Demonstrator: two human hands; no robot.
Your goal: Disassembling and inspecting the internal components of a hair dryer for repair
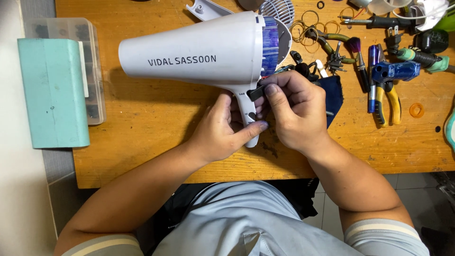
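Dryer (pixel 189 50) laid flat on bench (pixel 142 118); handle steadied by left hand (pixel 222 130), fingers wrapped; black switch (pixel 256 91) pinched by right hand (pixel 294 111).

This looks like a small repair workbench — a scuffed, stained wooden table (pixel 142 118) crowded with tools along the upper right of the frame. Yellow-handled pliers (pixel 388 102) lie beside a blue tool (pixel 395 71), with a small brush (pixel 356 52), a loose plug and cable (pixel 417 54) and a scatter of rubber bands (pixel 308 26) near them. At the upper left sits a clear compartment box of small parts (pixel 87 57) — typical of a fix-it bench, with tiled floor (pixel 412 185) showing below the table edge
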